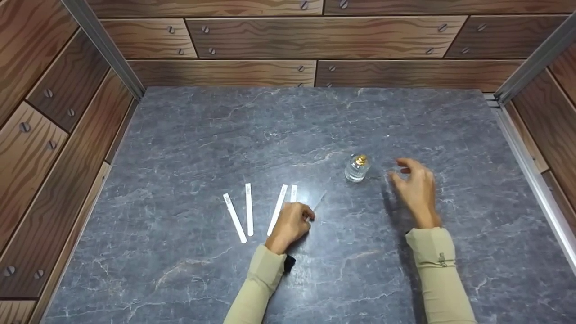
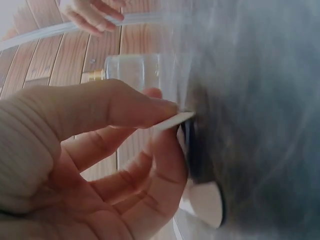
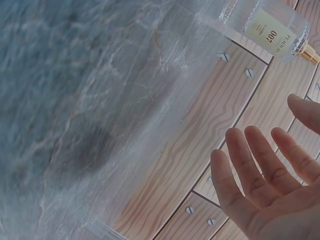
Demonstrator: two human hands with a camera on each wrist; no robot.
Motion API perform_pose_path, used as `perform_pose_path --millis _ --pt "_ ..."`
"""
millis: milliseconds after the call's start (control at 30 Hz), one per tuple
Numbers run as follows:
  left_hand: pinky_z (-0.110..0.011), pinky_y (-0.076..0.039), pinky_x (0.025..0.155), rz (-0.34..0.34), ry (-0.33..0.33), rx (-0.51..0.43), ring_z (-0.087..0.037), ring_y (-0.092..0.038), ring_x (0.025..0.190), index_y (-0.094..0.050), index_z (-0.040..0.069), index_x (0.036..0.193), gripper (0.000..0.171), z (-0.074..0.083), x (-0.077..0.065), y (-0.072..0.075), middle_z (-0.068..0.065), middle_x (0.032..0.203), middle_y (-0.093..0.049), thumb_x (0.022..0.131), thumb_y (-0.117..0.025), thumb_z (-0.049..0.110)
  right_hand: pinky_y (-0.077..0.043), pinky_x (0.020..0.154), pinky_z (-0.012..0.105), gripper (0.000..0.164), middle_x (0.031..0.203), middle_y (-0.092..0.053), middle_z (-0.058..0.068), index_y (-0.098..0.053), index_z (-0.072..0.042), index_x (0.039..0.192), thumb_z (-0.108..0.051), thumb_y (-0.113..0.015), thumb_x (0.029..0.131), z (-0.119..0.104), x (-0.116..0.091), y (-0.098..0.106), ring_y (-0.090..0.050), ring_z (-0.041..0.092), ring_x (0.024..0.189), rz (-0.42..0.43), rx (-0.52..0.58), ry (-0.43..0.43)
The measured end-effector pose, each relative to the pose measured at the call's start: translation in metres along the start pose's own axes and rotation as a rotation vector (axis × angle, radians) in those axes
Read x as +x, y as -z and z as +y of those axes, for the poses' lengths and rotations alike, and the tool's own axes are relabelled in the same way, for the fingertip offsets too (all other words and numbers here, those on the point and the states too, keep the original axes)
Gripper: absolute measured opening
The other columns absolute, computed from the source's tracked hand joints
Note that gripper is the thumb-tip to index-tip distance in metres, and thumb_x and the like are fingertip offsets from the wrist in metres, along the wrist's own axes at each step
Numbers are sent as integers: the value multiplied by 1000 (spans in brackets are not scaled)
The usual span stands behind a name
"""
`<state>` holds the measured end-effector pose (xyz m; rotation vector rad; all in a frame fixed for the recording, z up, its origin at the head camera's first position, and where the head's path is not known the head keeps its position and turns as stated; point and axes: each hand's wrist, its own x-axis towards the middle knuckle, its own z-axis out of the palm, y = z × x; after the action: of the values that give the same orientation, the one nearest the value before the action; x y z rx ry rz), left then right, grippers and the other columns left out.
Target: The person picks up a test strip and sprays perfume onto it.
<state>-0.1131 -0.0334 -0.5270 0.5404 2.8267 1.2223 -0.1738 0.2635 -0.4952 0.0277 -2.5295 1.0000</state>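
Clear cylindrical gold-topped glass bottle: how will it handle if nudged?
The clear cylindrical gold-topped bottle looks like glass, so probably rigid and breakable. Its shiny wall may be slippery. Its round body could roll if tipped.

Right hand [image 3: 280, 200] hangs there, fingers loosely spread, near a clear glass bottle [image 3: 288, 20] but not touching it. Gold top [image 3: 308, 52], pale label [image 3: 263, 27] with 007 and something like PEACH on it. Grey-blue marbled tabletop [image 3: 65, 95], dark blurry shadow [image 3: 92, 147] on it, wood-look boards [image 3: 192, 145] with slotted screws [image 3: 225, 57] behind.
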Motion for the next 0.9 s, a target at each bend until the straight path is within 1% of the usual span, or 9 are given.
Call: perform_pose_path --millis 67,167,300,400,467,533,633,767,900 --pt "-20 -44 58 6 24 -36 -7 -49 63 -79 -1 87 27 -2 2 2 -4 68 -68 69 -65 -16 -52 79 55 31 106 -70 27 -70 11 110 5 -76 80 0 0 0 -68 45 92 -2 1 0" --pt "-17 -44 58 36 72 -103 -6 -52 65 -80 -2 96 34 -6 3 5 -8 79 -73 72 -62 -17 -52 80 55 31 106 -70 27 -70 11 110 5 -76 81 1 1 -1 -68 45 92 -3 7 1" --pt "-18 -44 42 52 143 -243 -5 -55 55 -77 -4 107 41 -9 3 7 -14 90 -71 74 -58 -19 -53 80 57 31 107 -70 28 -70 12 111 6 -77 81 -1 2 -1 -68 46 92 -7 18 1" --pt "-17 -45 40 40 191 -359 -5 -57 55 -74 -6 114 45 -9 2 10 -15 98 -69 74 -58 -21 -53 80 56 31 107 -70 27 -70 11 111 5 -77 82 -2 3 -1 -68 45 93 -12 21 -6" --pt "-17 -49 47 30 222 -430 -6 -59 62 -72 -6 118 48 -9 3 13 -16 108 -68 74 -58 -22 -53 80 56 31 107 -70 27 -70 11 111 5 -77 82 -2 4 -1 -68 44 94 -13 23 -11" --pt "-18 -50 54 21 253 -500 -8 -60 68 -70 -7 122 52 -9 5 15 -17 114 -68 74 -57 -22 -53 80 55 31 108 -70 27 -70 11 112 5 -76 82 -3 4 -1 -68 44 94 -17 25 -14" --pt "-20 -50 56 11 285 -583 -11 -60 70 -67 -7 126 54 -10 7 18 -18 117 -66 75 -57 -23 -53 80 54 30 107 -70 27 -70 11 111 5 -77 82 -2 6 -2 -69 43 94 -16 35 -11" --pt "-23 -55 59 9 294 -633 -12 -63 71 -65 -7 130 55 -13 10 21 -19 121 -64 77 -59 -22 -53 80 54 30 108 -70 27 -70 12 111 6 -77 82 -1 7 -4 -69 42 94 -7 65 -7" --pt "-27 -59 64 9 307 -658 -16 -66 78 -63 -6 133 55 -14 12 24 -20 135 -58 80 -59 -21 -54 82 57 31 109 -70 28 -69 13 111 9 -77 82 -1 8 -9 -69 43 94 -11 134 17"
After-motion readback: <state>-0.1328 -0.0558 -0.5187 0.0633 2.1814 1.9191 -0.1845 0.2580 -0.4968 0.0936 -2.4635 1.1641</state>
